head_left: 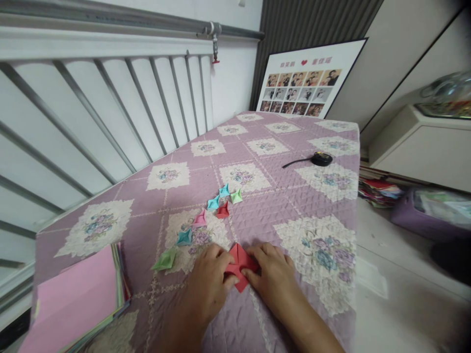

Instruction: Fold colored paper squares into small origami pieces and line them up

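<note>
The folded paper (241, 260) you hold is plain red. Your small origami pieces (184, 237) come in light blue, teal, pink, red and green. Your paper stack (79, 287) shows pink on top and mixed colours along its edge. Your quilted tablecloth (265, 211) is mauve, patterned with cream patches of purple and blue flowers.

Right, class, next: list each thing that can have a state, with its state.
Red diamond-shaped paper: partly folded, between both hands
Left hand: gripping the paper's left side
Right hand: gripping its right side
Seven small coloured paper shapes: folded
Rectangular stack of coloured paper, pink on top: unfolded
Red-handled metal valve: open or shut, cannot tell
Black rounded object: lying, cord outstretched
Black-edged white photo board: upright
</note>
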`<state>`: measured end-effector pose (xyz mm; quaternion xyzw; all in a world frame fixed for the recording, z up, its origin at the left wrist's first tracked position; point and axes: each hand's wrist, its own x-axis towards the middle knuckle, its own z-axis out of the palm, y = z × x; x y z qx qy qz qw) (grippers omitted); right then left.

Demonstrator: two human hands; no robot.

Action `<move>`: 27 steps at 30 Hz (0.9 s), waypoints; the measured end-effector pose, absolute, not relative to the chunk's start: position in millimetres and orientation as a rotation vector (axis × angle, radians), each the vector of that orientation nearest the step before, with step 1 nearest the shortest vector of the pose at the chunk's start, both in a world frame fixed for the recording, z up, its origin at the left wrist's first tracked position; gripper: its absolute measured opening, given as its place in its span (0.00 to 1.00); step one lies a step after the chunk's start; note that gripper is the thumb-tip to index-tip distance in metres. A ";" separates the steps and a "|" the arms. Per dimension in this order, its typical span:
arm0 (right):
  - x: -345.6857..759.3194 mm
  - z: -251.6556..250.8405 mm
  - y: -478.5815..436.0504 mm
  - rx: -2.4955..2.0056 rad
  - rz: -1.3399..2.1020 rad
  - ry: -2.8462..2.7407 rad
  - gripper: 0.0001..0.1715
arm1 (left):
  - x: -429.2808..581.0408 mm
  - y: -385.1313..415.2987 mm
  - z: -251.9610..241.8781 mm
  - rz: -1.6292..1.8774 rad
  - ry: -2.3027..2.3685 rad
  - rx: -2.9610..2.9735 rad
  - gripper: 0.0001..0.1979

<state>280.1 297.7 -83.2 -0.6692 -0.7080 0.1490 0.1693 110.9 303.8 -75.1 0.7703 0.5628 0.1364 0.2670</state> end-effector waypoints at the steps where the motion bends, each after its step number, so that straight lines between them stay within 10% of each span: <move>1: 280.1 -82.8 297.6 -1.901 0.430 -2.004 0.12 | 110.4 304.0 -75.4 0.370 1.502 2.089 0.06; 27: 295.3 -77.5 290.8 -1.537 0.546 -2.217 0.09 | 109.1 303.6 -77.4 0.415 1.427 2.149 0.10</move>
